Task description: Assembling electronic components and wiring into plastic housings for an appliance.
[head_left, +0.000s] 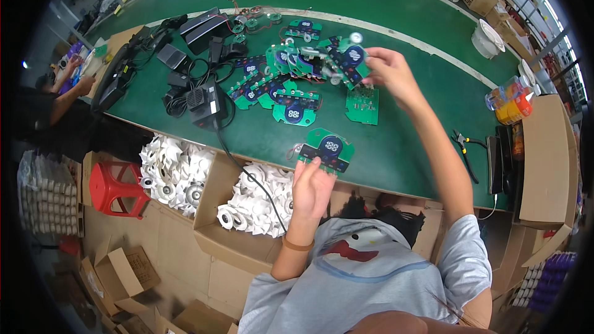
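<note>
My left hand [314,187] grips a green circuit board [344,144] by its lower edge, thumb on top, near the table's front edge. A dark round display faces up on that board. Farther off and to the right, my right hand [391,75] is closed on the edge of a second circuit board [354,55], tilted above the table. Beneath it lies a plain green board [362,107], partly covered. Left of my right hand, several more display boards [293,113] are heaped, overlapping one another. How the fingertips of my right hand meet their board is partly hidden.
Black power adapters [207,104] with tangled cables lie left of the boards. Black-and-yellow pliers [465,151] and bottles [512,106] are at the right. Boxes of white fan wheels [255,205] stand below the front edge, near a red stool [117,187]. Another person's hands [80,80] work far left.
</note>
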### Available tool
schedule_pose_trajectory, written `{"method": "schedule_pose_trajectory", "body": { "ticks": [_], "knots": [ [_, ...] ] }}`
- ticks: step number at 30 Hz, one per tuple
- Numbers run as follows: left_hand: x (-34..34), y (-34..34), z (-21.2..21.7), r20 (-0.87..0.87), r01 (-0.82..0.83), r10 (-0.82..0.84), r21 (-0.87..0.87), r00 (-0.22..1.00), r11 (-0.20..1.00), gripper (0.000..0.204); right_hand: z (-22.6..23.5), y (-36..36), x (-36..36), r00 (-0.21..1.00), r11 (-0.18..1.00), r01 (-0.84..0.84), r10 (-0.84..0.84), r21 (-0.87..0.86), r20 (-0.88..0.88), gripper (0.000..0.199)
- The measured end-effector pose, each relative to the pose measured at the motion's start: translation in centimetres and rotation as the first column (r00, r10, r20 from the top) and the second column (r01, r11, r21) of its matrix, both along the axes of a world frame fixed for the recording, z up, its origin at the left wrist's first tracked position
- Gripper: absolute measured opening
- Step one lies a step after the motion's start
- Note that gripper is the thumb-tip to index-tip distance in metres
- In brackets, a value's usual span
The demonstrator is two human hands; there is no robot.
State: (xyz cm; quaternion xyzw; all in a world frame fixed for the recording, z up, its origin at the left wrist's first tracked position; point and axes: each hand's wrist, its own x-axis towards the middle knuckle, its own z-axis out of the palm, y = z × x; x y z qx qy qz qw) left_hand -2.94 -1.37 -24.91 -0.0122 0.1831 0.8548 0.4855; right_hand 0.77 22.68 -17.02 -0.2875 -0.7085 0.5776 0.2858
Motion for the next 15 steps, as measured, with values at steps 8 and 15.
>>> {"method": "schedule_pose_trajectory", "body": {
  "ticks": [8, 15],
  "knots": [
    [-0.2, 0.3, 0.2, -0.011, 0.048, -0.048, 0.058, 0.999, 0.997, 0.041, 0.9, 0.9, 4.1, 0.948, 0.472, 0.246, -0.3, 0.846, -0.108, 0.017],
    [-0.2, 0.5, 0.1, -0.012, 0.05, -0.05, 0.023, 0.999, 0.998, 0.039, 5.9, 3.0, 7.1, 0.946, 0.679, 0.17, -0.315, 0.715, 0.075, 0.013]
  ]
}}
